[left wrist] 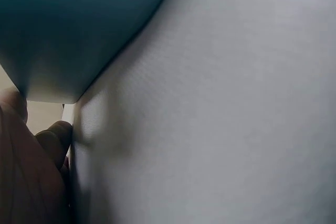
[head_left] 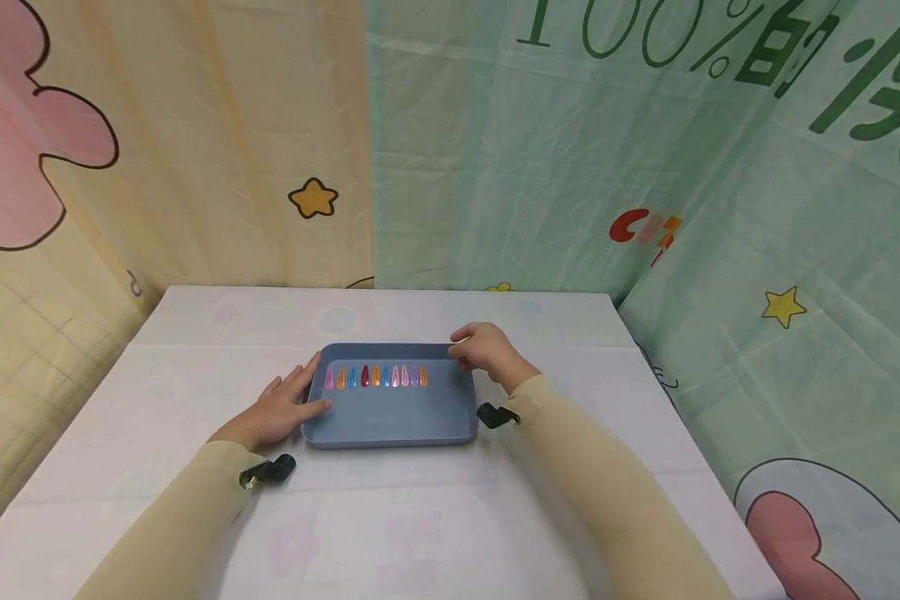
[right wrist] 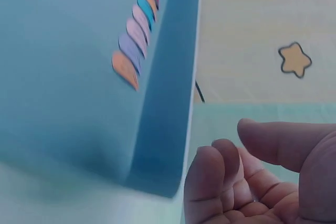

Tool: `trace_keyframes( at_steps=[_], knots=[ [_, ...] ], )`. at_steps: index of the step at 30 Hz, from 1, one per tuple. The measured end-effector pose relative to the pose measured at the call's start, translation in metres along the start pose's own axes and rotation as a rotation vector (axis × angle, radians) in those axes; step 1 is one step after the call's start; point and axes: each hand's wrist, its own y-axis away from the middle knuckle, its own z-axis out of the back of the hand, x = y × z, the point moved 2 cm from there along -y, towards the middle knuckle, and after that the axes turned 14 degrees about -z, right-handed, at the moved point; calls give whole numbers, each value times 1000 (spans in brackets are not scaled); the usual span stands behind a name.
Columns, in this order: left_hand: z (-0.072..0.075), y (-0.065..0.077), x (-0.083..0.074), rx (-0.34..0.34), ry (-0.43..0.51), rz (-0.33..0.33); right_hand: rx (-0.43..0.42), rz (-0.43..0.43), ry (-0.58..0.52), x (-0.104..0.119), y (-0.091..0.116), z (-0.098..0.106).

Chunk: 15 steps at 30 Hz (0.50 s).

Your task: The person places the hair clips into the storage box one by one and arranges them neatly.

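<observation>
A blue-grey rectangular tray (head_left: 390,421) lies on the table. Several shiny teardrop-shaped hair clips (head_left: 376,377) stand side by side in a row in its back half, in pink, orange, blue, red and purple. My left hand (head_left: 273,412) rests at the tray's left edge, fingers spread straight along the outside and thumb reaching over the rim. Close up, the left wrist view has the tray's outer wall (left wrist: 79,24) above the cloth. Near the back right corner is my right hand (head_left: 487,350); in the right wrist view its fingers (right wrist: 205,182) curl loosely, the thumb apart, nothing between them.
A white cloth with faint prints covers the table (head_left: 390,517). Printed curtains (head_left: 450,167) hang behind it and along both sides. Each wrist carries a small black device, such as the one at the right sleeve (head_left: 570,450).
</observation>
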Motion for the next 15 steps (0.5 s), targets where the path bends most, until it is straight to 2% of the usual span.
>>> trace_keyframes(
  at_steps=[7, 15],
  knots=[
    [2, 2, -2, 15, -15, 15, -32, 20, -9, -12, -2, 28],
    [5, 2, -2, 20, -72, -14, -40, 57, -5, -27, -6, 49]
  ],
)
